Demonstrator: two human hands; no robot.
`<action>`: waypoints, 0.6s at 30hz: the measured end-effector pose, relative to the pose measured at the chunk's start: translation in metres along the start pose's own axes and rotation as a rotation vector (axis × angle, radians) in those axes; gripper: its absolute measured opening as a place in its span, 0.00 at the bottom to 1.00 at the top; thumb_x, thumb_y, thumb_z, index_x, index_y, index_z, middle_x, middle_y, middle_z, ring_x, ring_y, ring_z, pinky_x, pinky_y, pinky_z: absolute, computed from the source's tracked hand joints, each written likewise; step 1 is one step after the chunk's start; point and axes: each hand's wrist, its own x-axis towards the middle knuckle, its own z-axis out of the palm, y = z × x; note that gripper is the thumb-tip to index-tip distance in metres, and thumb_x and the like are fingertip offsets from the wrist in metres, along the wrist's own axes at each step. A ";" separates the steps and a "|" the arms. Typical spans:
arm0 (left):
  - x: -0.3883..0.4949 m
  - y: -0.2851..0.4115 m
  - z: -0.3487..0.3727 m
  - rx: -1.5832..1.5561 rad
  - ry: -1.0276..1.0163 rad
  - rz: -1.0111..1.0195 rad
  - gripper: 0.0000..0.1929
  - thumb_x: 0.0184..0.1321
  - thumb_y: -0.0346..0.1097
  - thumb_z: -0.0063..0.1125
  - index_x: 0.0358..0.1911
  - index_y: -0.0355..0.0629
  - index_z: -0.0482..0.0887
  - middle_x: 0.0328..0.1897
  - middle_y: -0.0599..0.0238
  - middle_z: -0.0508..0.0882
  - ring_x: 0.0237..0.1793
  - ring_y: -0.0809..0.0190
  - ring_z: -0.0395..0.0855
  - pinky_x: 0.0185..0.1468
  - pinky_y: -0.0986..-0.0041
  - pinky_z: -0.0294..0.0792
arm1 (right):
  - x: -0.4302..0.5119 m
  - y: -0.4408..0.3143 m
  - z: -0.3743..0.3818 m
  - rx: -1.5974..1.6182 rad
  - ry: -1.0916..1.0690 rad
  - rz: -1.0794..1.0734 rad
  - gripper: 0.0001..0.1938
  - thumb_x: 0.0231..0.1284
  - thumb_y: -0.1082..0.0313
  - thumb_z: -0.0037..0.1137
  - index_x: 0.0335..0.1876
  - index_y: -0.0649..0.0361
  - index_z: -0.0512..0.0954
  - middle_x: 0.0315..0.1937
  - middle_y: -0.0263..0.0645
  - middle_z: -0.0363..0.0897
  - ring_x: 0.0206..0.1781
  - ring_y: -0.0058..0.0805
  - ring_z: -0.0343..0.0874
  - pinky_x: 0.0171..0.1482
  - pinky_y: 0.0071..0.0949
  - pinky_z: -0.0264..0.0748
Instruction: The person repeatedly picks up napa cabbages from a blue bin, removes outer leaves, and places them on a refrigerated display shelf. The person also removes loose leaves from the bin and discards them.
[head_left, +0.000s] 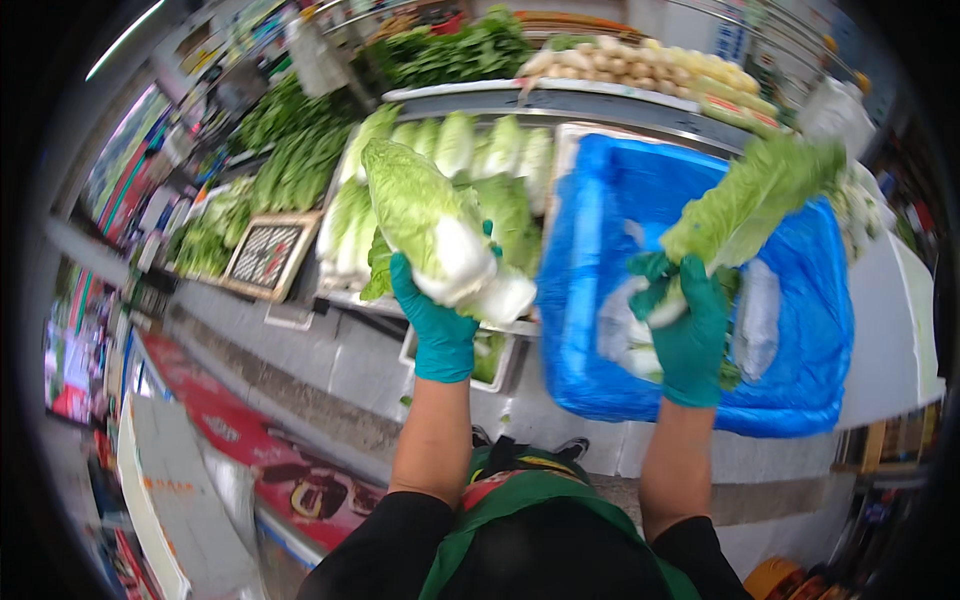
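Note:
My left hand (441, 330), in a green glove, holds a napa cabbage (420, 217) by its white base, tilted with the leafy end up and to the left. A leaf with a white stalk hangs at its base. My right hand (686, 322), gloved too, grips a loose cabbage leaf (742, 202) by its stalk above a bin lined with blue plastic (787, 409). Inside the bin lie leaf scraps and a clear plastic bag or wrap (759, 322). More napa cabbages (457, 142) stand in rows behind my left hand.
Leafy greens (300, 165) fill the shelf at left, beside a framed tray (271, 255). White root vegetables (622, 64) lie on the upper shelf. A crate with leaves (491, 360) sits below the display. A foam box (169, 495) stands at lower left, and a white surface (885, 330) adjoins the bin.

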 end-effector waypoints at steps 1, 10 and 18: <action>0.001 0.023 -0.037 -0.032 -0.007 0.028 0.42 0.59 0.68 0.44 0.70 0.44 0.59 0.66 0.48 0.70 0.58 0.40 0.75 0.58 0.48 0.71 | -0.010 0.003 0.014 -0.183 -0.003 0.120 0.18 0.67 0.62 0.52 0.55 0.66 0.71 0.36 0.46 0.82 0.25 0.25 0.78 0.26 0.25 0.74; -0.115 0.195 -0.250 -0.026 0.194 0.082 0.52 0.47 0.71 0.56 0.70 0.40 0.58 0.63 0.40 0.71 0.55 0.36 0.75 0.54 0.45 0.72 | -0.075 0.200 0.075 -0.974 -0.395 0.714 0.20 0.55 0.60 0.65 0.50 0.63 0.75 0.34 0.38 0.80 0.30 0.20 0.78 0.30 0.25 0.75; -0.184 0.254 -0.369 0.032 0.474 -0.068 0.47 0.51 0.61 0.58 0.70 0.40 0.57 0.69 0.44 0.67 0.65 0.38 0.68 0.64 0.42 0.64 | -0.066 0.385 0.023 -1.732 -0.673 0.499 0.30 0.49 0.49 0.67 0.53 0.64 0.74 0.52 0.56 0.75 0.52 0.50 0.77 0.53 0.41 0.72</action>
